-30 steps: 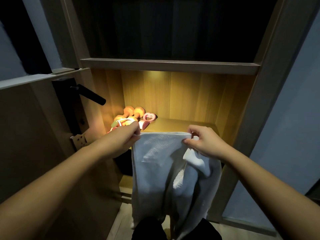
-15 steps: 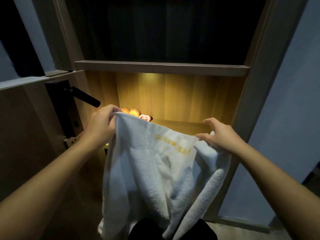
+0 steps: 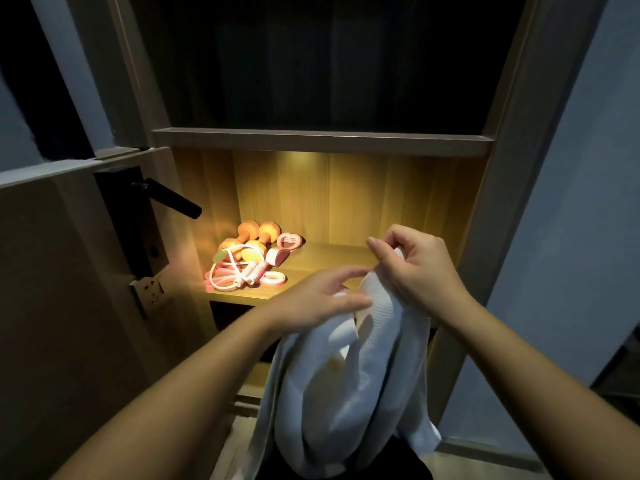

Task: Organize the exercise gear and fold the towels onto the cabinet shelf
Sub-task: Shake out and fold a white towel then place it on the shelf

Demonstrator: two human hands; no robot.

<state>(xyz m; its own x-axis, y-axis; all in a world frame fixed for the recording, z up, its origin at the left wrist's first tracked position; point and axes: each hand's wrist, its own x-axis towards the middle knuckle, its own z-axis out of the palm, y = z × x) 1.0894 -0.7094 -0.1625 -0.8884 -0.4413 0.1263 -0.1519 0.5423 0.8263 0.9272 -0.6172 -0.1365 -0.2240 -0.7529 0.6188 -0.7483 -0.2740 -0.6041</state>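
A white towel [image 3: 349, 386] hangs doubled in front of the lit cabinet shelf [image 3: 329, 258]. My right hand [image 3: 415, 268] pinches its top edge above the shelf's front lip. My left hand [image 3: 318, 299] lies flat against the towel's upper fold, fingers spread and slightly blurred. At the shelf's left sit orange dumbbells [image 3: 258, 233], a pink and white jump rope [image 3: 239, 275] and a pink hand gripper [image 3: 285, 249], heaped together.
An open door with a black lever handle [image 3: 169, 199] stands close on the left. A dark upper compartment [image 3: 322, 60] sits above the lit shelf. The cabinet's right post [image 3: 491, 216] borders a blue wall. Floor shows below.
Both hands came together from a spread hold, bringing the towel's corners to the right hand. The towel now hangs doubled and narrower, and the exercise gear is uncovered.
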